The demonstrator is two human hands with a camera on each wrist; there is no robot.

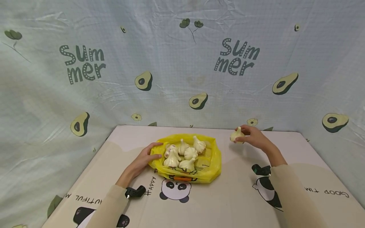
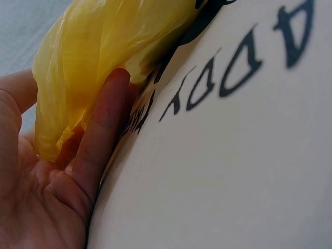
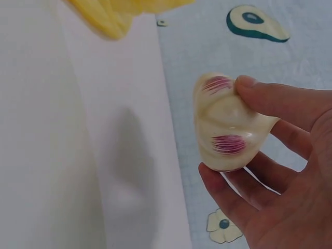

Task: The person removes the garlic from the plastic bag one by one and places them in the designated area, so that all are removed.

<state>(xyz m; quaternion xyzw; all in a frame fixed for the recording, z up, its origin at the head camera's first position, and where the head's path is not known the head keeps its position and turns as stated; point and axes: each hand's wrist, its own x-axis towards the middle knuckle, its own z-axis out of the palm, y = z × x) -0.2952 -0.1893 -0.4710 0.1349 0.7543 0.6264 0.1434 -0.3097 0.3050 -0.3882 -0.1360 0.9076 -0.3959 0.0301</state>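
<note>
The right hand [image 1: 254, 136] grips a cream, purple-streaked garlic bulb [image 1: 237, 135], light, firm, best held round its belly; the left hand [image 1: 144, 158] lies relaxed against the crinkly yellow plastic bag [image 1: 211, 164].

Cream long sleeves [image 1: 288, 190] on both arms; a small black camera [image 1: 135, 192] strapped at each wrist

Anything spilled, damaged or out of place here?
Nothing stands out. The garlic bulbs sit together on the yellow bag, whose edge the left hand touches; the right hand holds one intact garlic bulb above the table.
</note>
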